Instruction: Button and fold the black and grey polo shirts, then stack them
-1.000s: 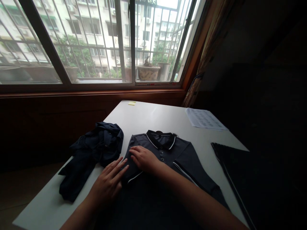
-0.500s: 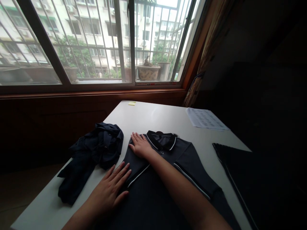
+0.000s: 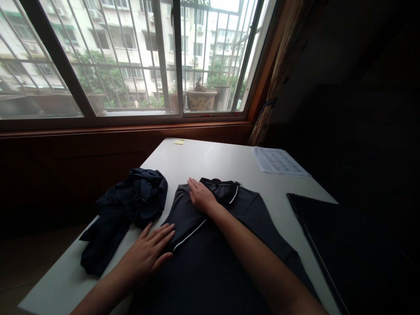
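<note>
A dark polo shirt (image 3: 216,258) with white piping and a black collar lies spread on the white table, its collar toward the window. My right hand (image 3: 201,195) rests flat on the shirt's left shoulder area, beside the collar, with that forearm stretched across the chest. On the shirt's left edge, by the sleeve, lies my left hand (image 3: 151,249), palm down with fingers extended. Neither hand grips anything. My right hand and forearm hide part of the collar and the front below it.
A crumpled dark navy garment (image 3: 131,210) lies on the table's left side. Another dark flat item (image 3: 348,245) covers the right side. Printed sheets (image 3: 278,161) and a yellow note (image 3: 179,142) sit on the white table (image 3: 213,157) toward the barred window.
My right hand has slid right along the shoulder toward the collar and now covers part of it. My left hand has shifted slightly left. The crumpled garment has stayed put.
</note>
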`<state>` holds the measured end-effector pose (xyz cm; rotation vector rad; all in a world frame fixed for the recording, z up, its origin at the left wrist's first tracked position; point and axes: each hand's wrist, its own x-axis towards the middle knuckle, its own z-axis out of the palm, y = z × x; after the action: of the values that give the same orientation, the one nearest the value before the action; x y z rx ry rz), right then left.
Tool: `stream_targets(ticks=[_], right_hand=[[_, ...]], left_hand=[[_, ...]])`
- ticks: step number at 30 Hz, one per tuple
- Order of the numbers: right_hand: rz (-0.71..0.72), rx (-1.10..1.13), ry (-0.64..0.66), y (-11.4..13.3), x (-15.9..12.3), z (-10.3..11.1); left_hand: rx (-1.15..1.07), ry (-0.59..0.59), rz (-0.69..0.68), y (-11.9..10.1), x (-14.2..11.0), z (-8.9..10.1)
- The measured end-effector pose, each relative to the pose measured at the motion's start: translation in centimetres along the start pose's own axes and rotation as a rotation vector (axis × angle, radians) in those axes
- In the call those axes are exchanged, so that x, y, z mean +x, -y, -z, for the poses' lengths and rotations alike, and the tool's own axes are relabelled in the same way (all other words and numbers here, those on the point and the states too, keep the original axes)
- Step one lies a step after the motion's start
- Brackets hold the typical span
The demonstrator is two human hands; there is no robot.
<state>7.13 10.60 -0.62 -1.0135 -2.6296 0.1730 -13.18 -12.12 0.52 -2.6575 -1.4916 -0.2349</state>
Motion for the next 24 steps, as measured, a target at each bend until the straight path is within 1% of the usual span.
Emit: stream_targets(ticks=[2,5,7,10,12,13,15,17,24], right_hand=[[-0.007,-0.013,-0.055,-1.0,-1.6,1.3],[-0.081,-0.056,-0.138,-3.4,-4.5,3.2],[-0.178,-0.101,-0.154,-5.5,-6.7,4.1],[-0.345,-0.179,-0.112,-8.9,-10.3,4.7],[-0.443,-0.225,-0.058,-10.8,-12.7,4.5],[-0.477,-0.245,-0.03,-11.4,-13.7,4.4],[-0.514,-0.271,0.02,-12.2,-15.2,4.0],[-0.528,-0.282,0.045,-12.5,-15.8,3.7],[-0.521,-0.282,0.053,-13.2,-14.9,3.3]], left_hand=[[-0.014,0.001,0.01,0.4,1.5,0.5],[-0.025,-0.021,0.058,0.5,5.5,0.0],[-0.034,0.001,0.122,0.5,8.9,-1.2],[-0.055,0.059,0.234,0.9,13.9,-3.6],[-0.052,0.038,0.294,1.5,16.2,-5.0],[-0.05,0.027,0.317,1.9,17.0,-5.6],[-0.046,0.013,0.34,2.5,17.8,-6.3],[-0.044,0.023,0.341,3.0,17.9,-6.6],[-0.03,0.06,0.334,3.6,18.2,-6.8]])
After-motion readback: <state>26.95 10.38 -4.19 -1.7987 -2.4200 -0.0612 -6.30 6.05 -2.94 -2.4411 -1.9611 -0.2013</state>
